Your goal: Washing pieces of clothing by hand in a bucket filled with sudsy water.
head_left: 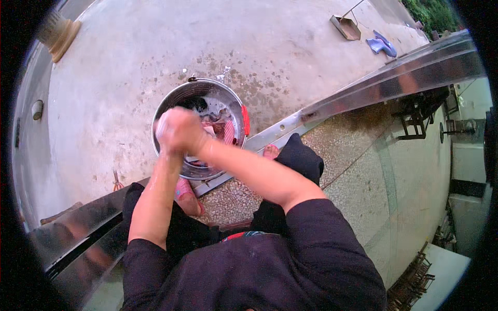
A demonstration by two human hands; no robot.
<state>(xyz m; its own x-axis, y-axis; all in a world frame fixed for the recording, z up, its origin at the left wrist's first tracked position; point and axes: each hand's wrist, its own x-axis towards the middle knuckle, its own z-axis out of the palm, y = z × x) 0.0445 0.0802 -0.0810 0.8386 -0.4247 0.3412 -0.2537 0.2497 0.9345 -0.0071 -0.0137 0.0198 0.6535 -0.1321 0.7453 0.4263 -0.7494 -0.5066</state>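
Observation:
A round metal bucket [179, 92] stands on the ground before me, with soapy water and several wet clothes in it. Among them are a red-and-white striped cloth [229, 132] and a dark cloth [196, 104]. Over the bucket's left side my left hand [168, 139] and my right hand [188, 126] are pressed together, both closed and smeared by motion. A whitish patch shows at their left edge; whether it is cloth or suds I cannot tell. Whatever lies between the fingers is hidden.
Beside the bucket's right rim is a red handle or cloth [246, 120]. A metal door sill [290, 124] runs diagonally past my feet. Farther off lie a dustpan [346, 27] and blue footwear [381, 44]. A wooden chair [414, 120] stands at the right.

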